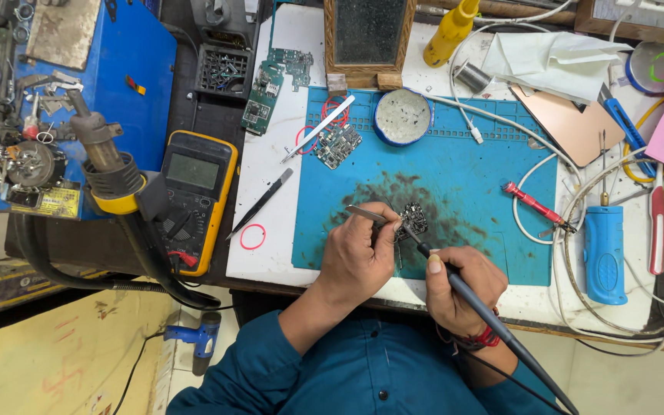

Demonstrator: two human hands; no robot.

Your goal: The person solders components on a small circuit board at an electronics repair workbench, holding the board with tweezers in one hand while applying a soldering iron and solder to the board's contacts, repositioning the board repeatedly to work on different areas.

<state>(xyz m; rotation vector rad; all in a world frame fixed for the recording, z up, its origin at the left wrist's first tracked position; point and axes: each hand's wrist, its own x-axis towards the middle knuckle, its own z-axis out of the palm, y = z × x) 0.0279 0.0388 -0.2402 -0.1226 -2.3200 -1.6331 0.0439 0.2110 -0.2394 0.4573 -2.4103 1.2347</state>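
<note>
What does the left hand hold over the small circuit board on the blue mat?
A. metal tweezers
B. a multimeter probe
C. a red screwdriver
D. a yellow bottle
A: the left hand pinches metal tweezers at the small circuit board, while the right hand holds a soldering iron.

Yellow multimeter [194,201] left of blue mat: grey rectangular screen [192,170]. Yellow label [38,204] far left.

Bright, even light from overhead, soft short shadows, mostly sharp, with the wide lens bending the table [270,161] edges.
</note>
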